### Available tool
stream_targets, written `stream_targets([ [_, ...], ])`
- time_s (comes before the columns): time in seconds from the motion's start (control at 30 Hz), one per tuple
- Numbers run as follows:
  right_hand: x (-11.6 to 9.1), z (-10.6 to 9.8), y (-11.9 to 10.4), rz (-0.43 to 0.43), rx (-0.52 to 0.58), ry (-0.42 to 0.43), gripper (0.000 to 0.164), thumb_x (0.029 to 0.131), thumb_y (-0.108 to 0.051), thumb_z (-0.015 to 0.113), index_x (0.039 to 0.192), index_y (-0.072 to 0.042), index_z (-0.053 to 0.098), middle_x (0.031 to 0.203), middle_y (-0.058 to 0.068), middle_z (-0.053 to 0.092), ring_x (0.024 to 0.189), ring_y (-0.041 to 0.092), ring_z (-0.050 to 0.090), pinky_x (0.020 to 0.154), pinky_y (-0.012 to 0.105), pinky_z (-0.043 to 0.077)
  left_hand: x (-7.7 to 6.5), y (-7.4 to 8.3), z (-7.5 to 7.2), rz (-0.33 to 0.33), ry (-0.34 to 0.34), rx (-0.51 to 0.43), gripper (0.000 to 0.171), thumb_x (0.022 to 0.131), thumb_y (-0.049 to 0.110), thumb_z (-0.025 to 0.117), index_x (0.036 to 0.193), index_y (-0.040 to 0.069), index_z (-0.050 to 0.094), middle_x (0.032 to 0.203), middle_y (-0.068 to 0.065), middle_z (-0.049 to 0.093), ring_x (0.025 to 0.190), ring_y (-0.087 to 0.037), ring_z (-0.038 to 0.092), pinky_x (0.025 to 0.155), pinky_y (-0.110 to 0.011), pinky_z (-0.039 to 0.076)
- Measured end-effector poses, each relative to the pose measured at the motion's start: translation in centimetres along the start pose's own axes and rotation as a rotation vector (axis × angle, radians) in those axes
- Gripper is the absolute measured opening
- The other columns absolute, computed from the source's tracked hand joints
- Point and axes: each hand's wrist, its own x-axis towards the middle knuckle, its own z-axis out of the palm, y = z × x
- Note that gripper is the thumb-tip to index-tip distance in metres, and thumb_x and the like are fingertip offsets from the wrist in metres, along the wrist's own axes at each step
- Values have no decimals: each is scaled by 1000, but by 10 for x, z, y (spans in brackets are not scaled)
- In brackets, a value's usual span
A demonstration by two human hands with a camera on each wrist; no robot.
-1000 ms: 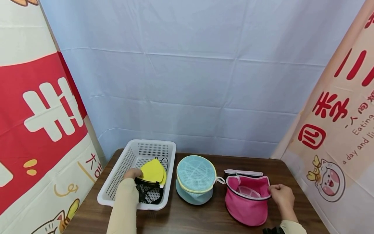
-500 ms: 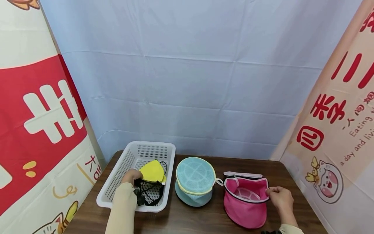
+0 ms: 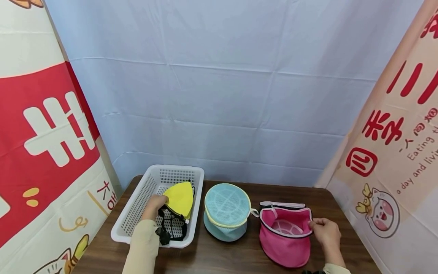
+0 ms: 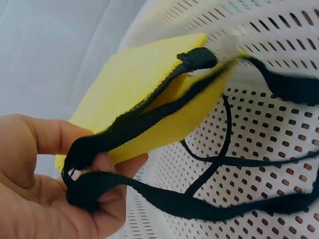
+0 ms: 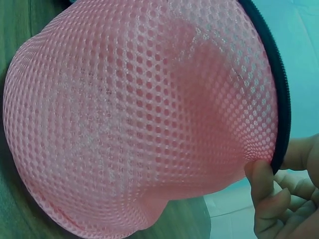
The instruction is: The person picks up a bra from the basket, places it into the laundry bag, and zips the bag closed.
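Note:
My left hand (image 3: 154,205) is over the white perforated basket (image 3: 119,230) and pinches a yellow bra (image 3: 180,198) with black straps by its edge. In the left wrist view its cups are folded together, and the black straps (image 4: 199,209) hang slack over the basket. On the right, my right hand (image 3: 326,233) pinches the dark-zippered rim of a pink mesh laundry bag (image 3: 284,249). The mouth of this bag is unzipped and its lid (image 3: 282,205) lies folded back behind it. The right wrist view shows the mesh drawn in at the fingers.
Between the basket and the pink bag stands a blue mesh laundry bag (image 3: 227,205) with yellow trim and its lid on top. All rest on a dark wooden table (image 3: 191,262). A pale blue curtain (image 3: 219,95) hangs behind, with printed cloths at both sides.
My left hand has lifted the yellow bra slightly, and its cup now stands more upright with straps trailing. My right hand keeps its grip on the pink bag's rim.

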Motion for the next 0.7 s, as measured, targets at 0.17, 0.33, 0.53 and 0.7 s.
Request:
stream_targets([
  [0.17, -1, 1, 0, 11, 5, -4, 24, 80, -14, 64, 90, 8, 66, 83, 20, 63, 91, 42, 50, 71, 47, 37, -3, 2, 1, 5, 27, -5, 9, 78, 1, 48, 73, 4, 41, 59, -6, 37, 45, -15, 31, 42, -30, 32],
  [0.33, -3, 1, 0, 11, 3, 2, 24, 80, -14, 64, 90, 8, 66, 86, 23, 63, 92, 43, 49, 73, 48, 37, -9, 3, -1, 36, 66, -14, 7, 80, 5, 50, 81, -1, 48, 66, -9, 44, 46, -16, 40, 42, -30, 39],
  [0.53, -3, 3, 0, 14, 4, -1, 24, 80, -14, 65, 91, 7, 66, 88, 23, 62, 93, 44, 49, 74, 49, 37, -18, 9, -5, 82, 70, -9, 12, 81, 12, 52, 75, 2, 50, 68, -12, 51, 47, -17, 43, 45, -32, 41],
  [0.7, -2, 3, 1, 13, 7, -9, 25, 80, -14, 65, 91, 8, 66, 89, 24, 62, 94, 45, 49, 75, 50, 37, -22, 14, -7, 106, 28, -36, 19, 82, 11, 54, 67, 7, 44, 61, -10, 52, 48, -20, 51, 47, -33, 44],
])
